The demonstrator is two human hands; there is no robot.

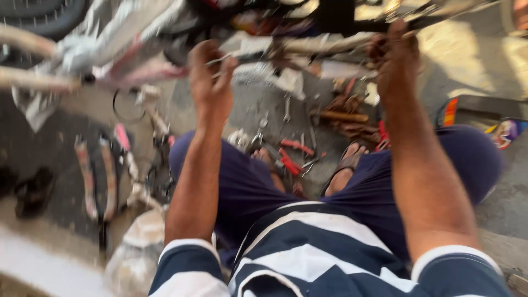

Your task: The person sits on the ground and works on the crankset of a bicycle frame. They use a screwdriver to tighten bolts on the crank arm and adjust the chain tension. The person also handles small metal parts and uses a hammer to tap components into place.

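Both arms outstretched; left hand (212,82) pinching thin tool (220,59), right hand (395,58) gripping bicycle frame (330,43).

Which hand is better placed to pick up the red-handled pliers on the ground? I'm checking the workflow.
Probably the left hand: its grip holds only a thin metal tool, and it's nearer the red-handled pliers. The right hand is up gripping the bike frame.

Two hands, two sandalled feet, a scatter of tools

Counted: two hands, the left hand (212,82) and the right hand (393,58); two feet in sandals (345,168); one bicycle frame (126,44) lay across the top; one tyre (41,16) showed in the corner; one pair of red-handled pliers (289,162); one wire ring (126,107). The small metal tools on the ground were too blurred to count.
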